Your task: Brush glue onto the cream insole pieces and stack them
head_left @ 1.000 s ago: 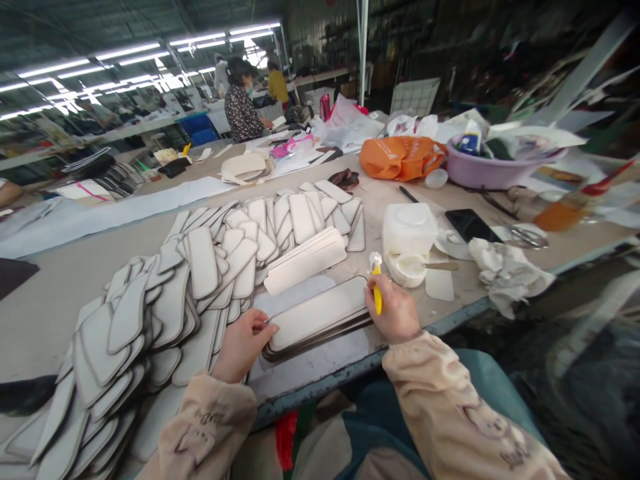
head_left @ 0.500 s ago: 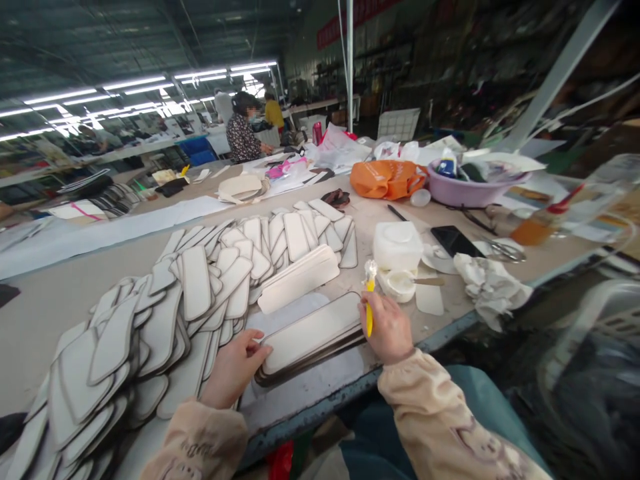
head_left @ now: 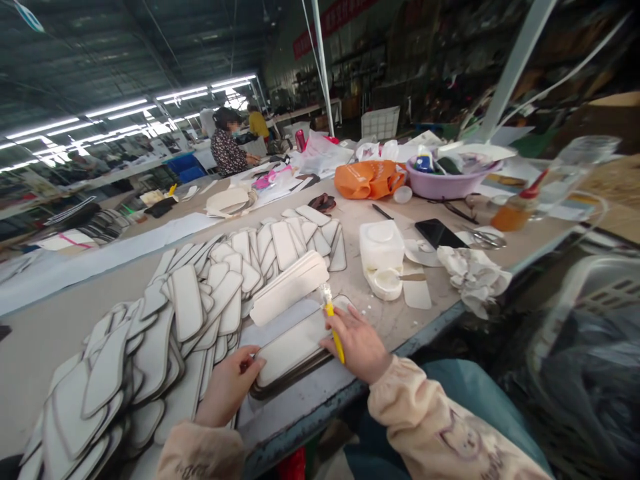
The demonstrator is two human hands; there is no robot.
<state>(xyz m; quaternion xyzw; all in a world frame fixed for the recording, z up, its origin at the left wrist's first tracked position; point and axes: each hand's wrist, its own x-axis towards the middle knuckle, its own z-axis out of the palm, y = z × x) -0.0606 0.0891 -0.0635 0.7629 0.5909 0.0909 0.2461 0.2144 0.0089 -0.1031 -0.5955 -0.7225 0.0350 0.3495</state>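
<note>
Right hand (head_left: 361,347), in the head-camera view, is closed around a yellow-handled brush (head_left: 330,310), whose bristles, coated in something white, point up and away from the wearer. That hand is above the right end of a low stack of long, dark-edged panels (head_left: 293,348) on the counter (head_left: 50,313). Left hand (head_left: 225,387) has its thumb and fingertips at the stack's left end; whether it pinches the top panel or only steadies it, I cannot tell. Just beyond lie fanned cream strips (head_left: 287,290), near the brush tip; contact is unclear. Loose panels (head_left: 187,303) spread to the left, and a white tub (head_left: 385,287) sits to the right. Brushwork at the stack seems the step in hand; the next move calls for a steady left hand and a controlled bristle angle.
</note>
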